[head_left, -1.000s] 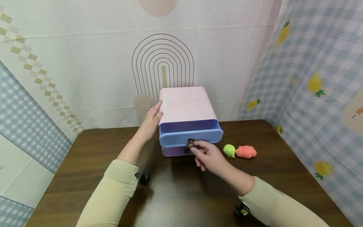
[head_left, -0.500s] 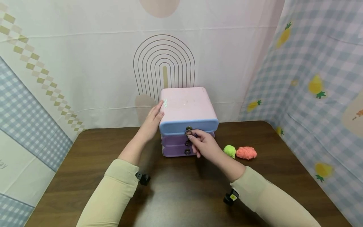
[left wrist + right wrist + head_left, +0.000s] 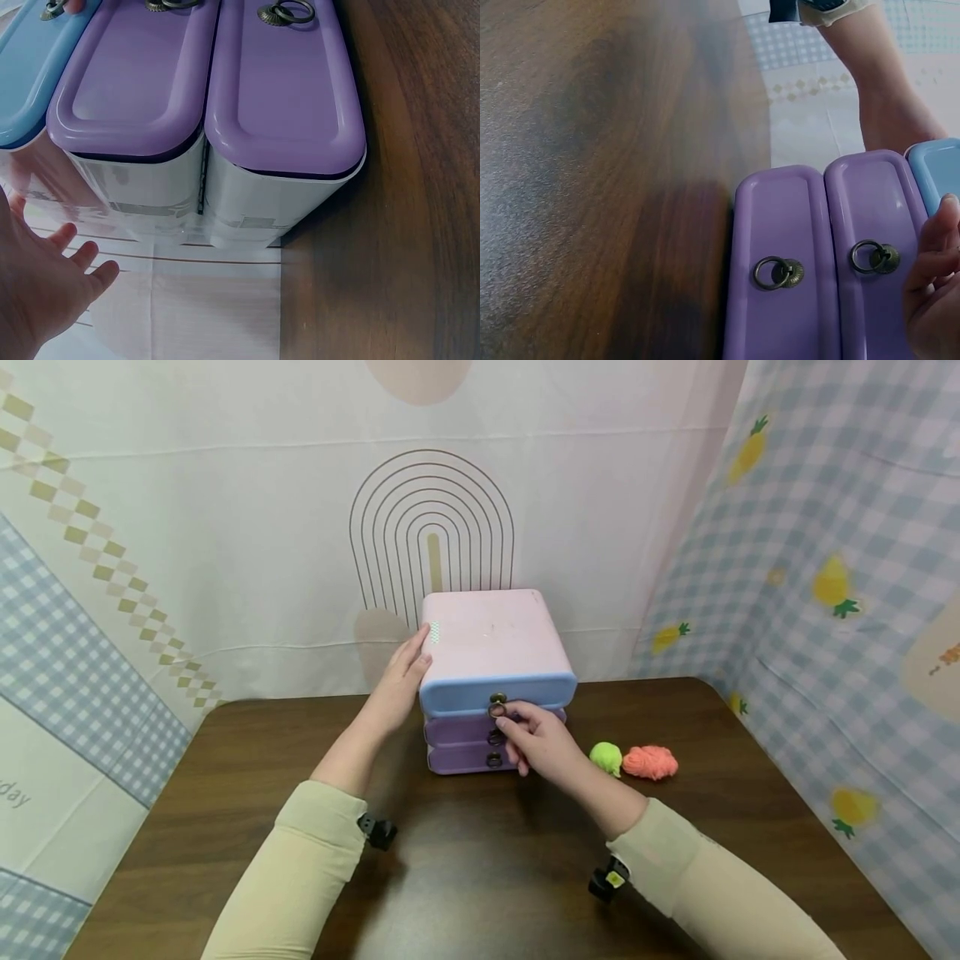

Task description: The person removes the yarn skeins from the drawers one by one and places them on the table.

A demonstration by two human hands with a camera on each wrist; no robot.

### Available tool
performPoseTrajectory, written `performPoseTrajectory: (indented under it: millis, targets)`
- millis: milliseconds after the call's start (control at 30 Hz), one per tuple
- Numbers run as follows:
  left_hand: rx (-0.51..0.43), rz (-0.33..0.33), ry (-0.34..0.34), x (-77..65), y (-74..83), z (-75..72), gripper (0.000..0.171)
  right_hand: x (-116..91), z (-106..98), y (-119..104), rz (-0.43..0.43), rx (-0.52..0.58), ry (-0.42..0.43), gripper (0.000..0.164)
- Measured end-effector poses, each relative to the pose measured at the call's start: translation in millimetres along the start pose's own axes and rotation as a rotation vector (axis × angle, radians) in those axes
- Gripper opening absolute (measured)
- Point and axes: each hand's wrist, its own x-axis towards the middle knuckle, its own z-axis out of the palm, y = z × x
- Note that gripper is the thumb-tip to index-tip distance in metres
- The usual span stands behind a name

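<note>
Blue drawer (image 3: 465, 697) inward, long front crosswise

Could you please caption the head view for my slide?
Right hand pinches the ring pull on the closed blue drawer; left hand at the pink drawer unit; green yarn, coral yarn nearby.

Three drawers (image 3: 457, 732), three pulls (image 3: 789, 274), two yarn bundles (image 3: 650, 762)

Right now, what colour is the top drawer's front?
Light blue; the top drawer's front shows best in the head view.
</note>
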Motion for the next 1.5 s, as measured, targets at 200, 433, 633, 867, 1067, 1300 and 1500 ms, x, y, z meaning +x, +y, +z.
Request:
performPoseTrajectory:
  millis: [200,433,633,867,1067,1300,1500]
  targets:
    - [-0.001,0.007,0.003,0.7,-0.6,0.5,0.057,-6.5,-1.6,6.8,0.008,-0.022,-0.004,0.027]
    - [0.001,0.012,0.004,2.0,-1.0,-0.6,0.059,-16.2,-7.0,24.0,0.039,-0.047,-0.004,0.026]
    - [0.010,0.010,0.011,2.0,-0.6,-1.4,0.059,-20.6,-10.0,31.2,0.053,-0.071,-0.010,0.027]
    - [0.006,0.017,0.014,2.3,-0.2,-0.9,0.059,-24.0,-12.4,36.8,0.074,-0.075,-0.008,0.030]
    - [-0.001,0.020,0.013,2.2,1.3,-0.7,0.059,-23.2,-11.8,40.7,0.091,-0.080,-0.001,0.029]
    - [-0.002,0.024,0.021,1.2,2.0,0.3,0.058,-20.0,-7.0,47.4,0.084,-0.064,-0.027,0.032]
    - [0.000,0.024,0.025,1.2,1.2,0.9,0.058,-16.7,-1.9,52.2,0.116,0.017,-0.052,0.031]
